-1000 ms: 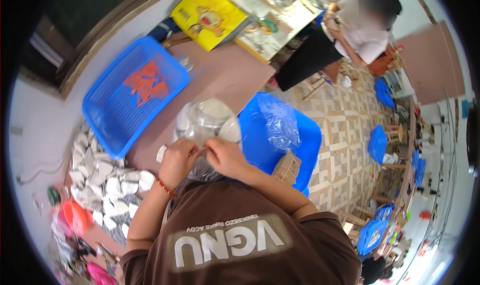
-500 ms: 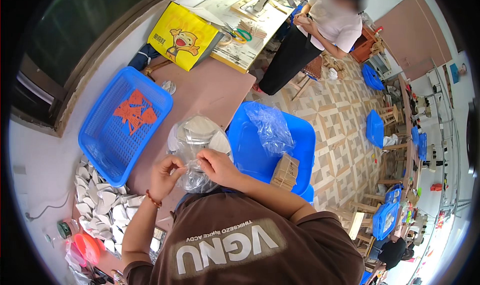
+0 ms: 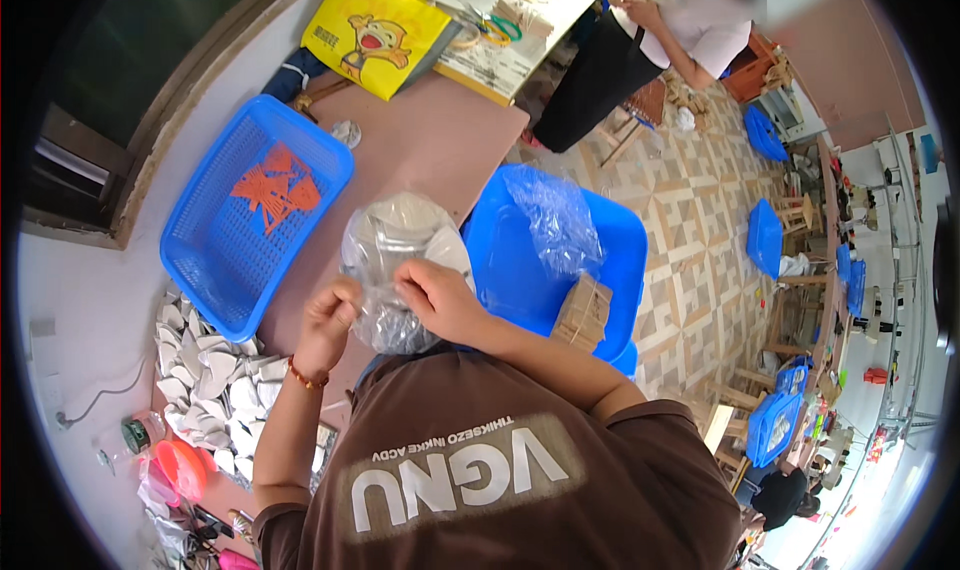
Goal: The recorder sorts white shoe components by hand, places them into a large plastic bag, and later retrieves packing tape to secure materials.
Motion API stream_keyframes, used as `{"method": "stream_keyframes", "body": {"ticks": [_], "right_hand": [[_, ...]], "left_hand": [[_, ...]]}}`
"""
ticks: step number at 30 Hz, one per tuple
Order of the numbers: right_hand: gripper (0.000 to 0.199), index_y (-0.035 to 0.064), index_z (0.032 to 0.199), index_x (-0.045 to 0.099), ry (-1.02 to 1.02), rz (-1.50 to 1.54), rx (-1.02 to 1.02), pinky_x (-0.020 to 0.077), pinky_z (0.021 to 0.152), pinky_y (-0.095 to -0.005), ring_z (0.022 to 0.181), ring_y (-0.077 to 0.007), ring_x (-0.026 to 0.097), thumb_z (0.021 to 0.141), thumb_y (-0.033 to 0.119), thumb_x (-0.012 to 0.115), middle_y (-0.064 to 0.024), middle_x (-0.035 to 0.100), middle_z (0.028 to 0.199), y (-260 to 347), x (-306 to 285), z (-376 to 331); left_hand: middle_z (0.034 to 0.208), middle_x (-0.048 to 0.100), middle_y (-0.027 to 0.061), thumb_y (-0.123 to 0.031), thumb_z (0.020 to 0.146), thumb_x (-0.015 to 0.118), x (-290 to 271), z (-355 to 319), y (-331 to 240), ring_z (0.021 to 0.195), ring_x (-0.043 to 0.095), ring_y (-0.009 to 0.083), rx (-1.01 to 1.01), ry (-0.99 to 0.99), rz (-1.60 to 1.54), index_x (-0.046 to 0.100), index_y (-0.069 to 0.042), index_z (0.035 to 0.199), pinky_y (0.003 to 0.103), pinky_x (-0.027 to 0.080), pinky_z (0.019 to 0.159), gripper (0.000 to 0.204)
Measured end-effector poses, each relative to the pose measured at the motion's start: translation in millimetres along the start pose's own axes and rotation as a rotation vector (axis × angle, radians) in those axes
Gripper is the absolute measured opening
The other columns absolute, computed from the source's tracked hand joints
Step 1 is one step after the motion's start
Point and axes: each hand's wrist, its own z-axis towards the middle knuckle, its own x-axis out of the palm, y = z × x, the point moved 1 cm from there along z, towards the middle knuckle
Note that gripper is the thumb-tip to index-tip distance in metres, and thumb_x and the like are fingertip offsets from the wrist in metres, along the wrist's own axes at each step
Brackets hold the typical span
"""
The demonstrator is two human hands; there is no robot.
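A clear plastic bag (image 3: 385, 315) filled with pale grey, curved flat pieces (image 3: 395, 225) sits at the edge of the brownish table, close to my body. My left hand (image 3: 328, 320), with a beaded bracelet at the wrist, pinches the gathered plastic on the bag's left side. On the other side my right hand (image 3: 440, 298) is closed with its fingertips at the same plastic. A small gap separates the two hands. Many loose pale pieces (image 3: 205, 390) are piled on the table left of my left forearm.
A blue basket (image 3: 185, 235) with orange-red pieces (image 3: 278, 190) stands left. To the right, a blue tub (image 3: 620, 250) holds crumpled clear plastic (image 3: 555, 220) and a tied brown bundle (image 3: 582, 312). A yellow bag (image 3: 375, 30) lies beyond; a person (image 3: 610, 70) stands at the far table.
The view has shifted, so most things sit higher in the picture. Both hands stay at the bag's plastic, with their fingertips slightly farther apart.
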Motion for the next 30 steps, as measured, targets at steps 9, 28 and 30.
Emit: {"method": "stream_keyframes", "body": {"ticks": [9,28,30], "right_hand": [[0.008,0.0020,0.089,0.050,0.024,0.002,0.125,0.0421,0.055,-0.0290,0.058,-0.0161,0.052,0.088,0.010,0.052,-0.0098,0.053,0.067,3,-9,-13],[0.013,0.0024,0.074,0.054,0.155,0.160,-0.161,0.0358,0.059,-0.0235,0.069,-0.0123,0.047,0.074,0.003,0.068,-0.0063,0.049,0.078,8,-39,-20],[0.016,0.0030,0.074,0.052,-0.015,0.322,-0.042,0.0360,0.060,-0.0237,0.070,-0.0143,0.047,0.073,0.001,0.067,-0.0058,0.049,0.080,2,-55,-35]], "left_hand": [[0.084,0.049,0.0081,-0.012,0.075,0.069,35,8,-20,0.076,0.051,0.0210,0.061,-0.148,0.614,0.056,-0.002,0.080,0.031,0.042,0.067,0.017],[0.089,0.060,0.0054,0.001,0.076,0.058,4,9,26,0.086,0.056,0.0251,0.112,-0.353,0.605,0.061,-0.005,0.083,0.034,0.044,0.073,0.009],[0.085,0.060,0.0055,0.006,0.073,0.057,-13,-5,50,0.083,0.056,0.0238,-0.239,-0.662,0.021,0.062,-0.006,0.083,0.033,0.043,0.070,0.016]]}}
